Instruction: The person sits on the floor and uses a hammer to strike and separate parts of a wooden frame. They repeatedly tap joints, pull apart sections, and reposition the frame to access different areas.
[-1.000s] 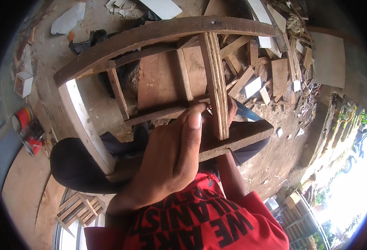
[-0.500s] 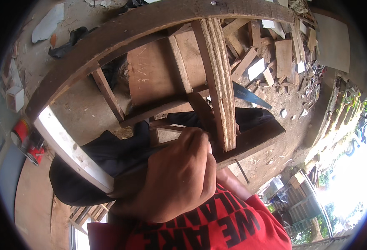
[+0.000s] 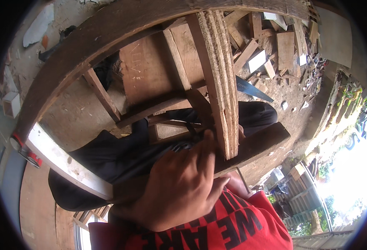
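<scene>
Across my lap lies a wooden frame with a long curved dark bar, a layered plywood upright and a dark lower rail. My left hand lies over that rail, left of the upright's lower end. Its fingers stretch toward a short dark wooden piece, and the thumb stands apart. Little shows of my right hand: it comes up from beneath the rail and grips the frame behind the upright, most fingers hidden. A white-faced strip joins the curved bar to the rail at left.
Beyond the upright, a handsaw lies on the dirt floor. Wood offcuts are heaped at the far right. A brown board shows through the frame. Red cans stand at the left, beside a plywood sheet.
My left hand has loosened from a fist, its fingers lengthening and its thumb moving away. The frame's curved bar has shifted slightly left and nearer in view. My right hand stays behind the upright.
</scene>
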Demonstrator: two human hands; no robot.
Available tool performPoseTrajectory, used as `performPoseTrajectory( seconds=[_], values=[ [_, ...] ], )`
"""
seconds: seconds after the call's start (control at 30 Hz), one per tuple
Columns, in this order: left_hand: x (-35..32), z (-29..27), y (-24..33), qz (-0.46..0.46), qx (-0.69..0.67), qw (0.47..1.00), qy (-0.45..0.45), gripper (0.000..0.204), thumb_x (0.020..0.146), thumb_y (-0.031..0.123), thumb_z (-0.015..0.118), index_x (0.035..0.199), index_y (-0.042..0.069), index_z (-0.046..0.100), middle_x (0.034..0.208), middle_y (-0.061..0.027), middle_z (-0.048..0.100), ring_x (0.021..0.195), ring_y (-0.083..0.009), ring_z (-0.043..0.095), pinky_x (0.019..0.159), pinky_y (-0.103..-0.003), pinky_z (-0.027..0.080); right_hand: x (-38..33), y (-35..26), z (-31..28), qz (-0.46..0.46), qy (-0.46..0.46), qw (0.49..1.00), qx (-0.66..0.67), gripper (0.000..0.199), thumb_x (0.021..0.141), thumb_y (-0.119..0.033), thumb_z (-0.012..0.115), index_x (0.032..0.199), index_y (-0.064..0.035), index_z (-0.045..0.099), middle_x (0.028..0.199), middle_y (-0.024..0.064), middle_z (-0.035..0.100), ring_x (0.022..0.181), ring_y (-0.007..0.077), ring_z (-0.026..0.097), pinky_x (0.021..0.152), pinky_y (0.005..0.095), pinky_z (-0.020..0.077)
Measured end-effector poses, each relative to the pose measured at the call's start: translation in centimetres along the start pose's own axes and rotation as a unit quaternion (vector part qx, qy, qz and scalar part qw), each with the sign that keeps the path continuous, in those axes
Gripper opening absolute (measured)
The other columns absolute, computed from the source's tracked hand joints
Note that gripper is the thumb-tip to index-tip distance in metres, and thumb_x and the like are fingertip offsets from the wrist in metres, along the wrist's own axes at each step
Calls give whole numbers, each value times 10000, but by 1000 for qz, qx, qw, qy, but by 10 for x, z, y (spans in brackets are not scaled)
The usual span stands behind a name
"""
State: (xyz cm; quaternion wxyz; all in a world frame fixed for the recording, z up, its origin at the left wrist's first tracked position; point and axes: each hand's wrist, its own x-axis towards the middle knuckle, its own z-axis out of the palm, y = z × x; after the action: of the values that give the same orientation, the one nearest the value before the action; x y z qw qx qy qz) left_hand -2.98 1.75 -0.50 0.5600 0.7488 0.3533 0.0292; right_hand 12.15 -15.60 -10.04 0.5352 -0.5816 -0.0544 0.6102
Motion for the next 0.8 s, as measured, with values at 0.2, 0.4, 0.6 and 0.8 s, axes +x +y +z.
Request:
performPoseTrajectory(
  seconds=[0.2, 0.4, 0.6, 0.8],
  values=[
    [-5, 0, 3, -76, -18, 995, -55, 552, 757, 217, 800, 1192, -20, 558, 923, -161, 670, 797, -327, 685, 724, -415, 556, 6, -8, -2, -16, 12, 1000, 18, 601, 889, -428, 544, 1312, -4, 494, 1181, 168, 606, 1058, 282, 626, 920, 402, 514],
    [-3, 1, 4, -94, -50, 994, -35, 532, 729, 170, 814, 1163, -17, 568, 942, -165, 690, 822, -311, 704, 698, -402, 573, 5, -13, 1, -1, -8, 999, 34, 640, 893, -475, 511, 1324, -4, 483, 1178, 161, 611, 1056, 271, 628, 921, 397, 515],
    [-4, 1, 1, -49, -44, 998, -7, 465, 743, 182, 805, 1119, 7, 595, 933, -130, 668, 791, -294, 687, 681, -384, 571, 0, -13, 4, 11, -17, 999, 26, 681, 896, -523, 478, 1336, -4, 473, 1174, 154, 617, 1055, 261, 631, 922, 391, 517],
    [-6, 8, 1, -15, -33, 999, 25, 375, 766, 173, 780, 1064, 19, 613, 919, -113, 630, 772, -291, 676, 672, -381, 566, 0, 2, 5, 9, -24, 999, 36, 723, 900, -570, 445, 1348, -3, 462, 1171, 146, 622, 1054, 251, 634, 923, 385, 519]
  ],
)
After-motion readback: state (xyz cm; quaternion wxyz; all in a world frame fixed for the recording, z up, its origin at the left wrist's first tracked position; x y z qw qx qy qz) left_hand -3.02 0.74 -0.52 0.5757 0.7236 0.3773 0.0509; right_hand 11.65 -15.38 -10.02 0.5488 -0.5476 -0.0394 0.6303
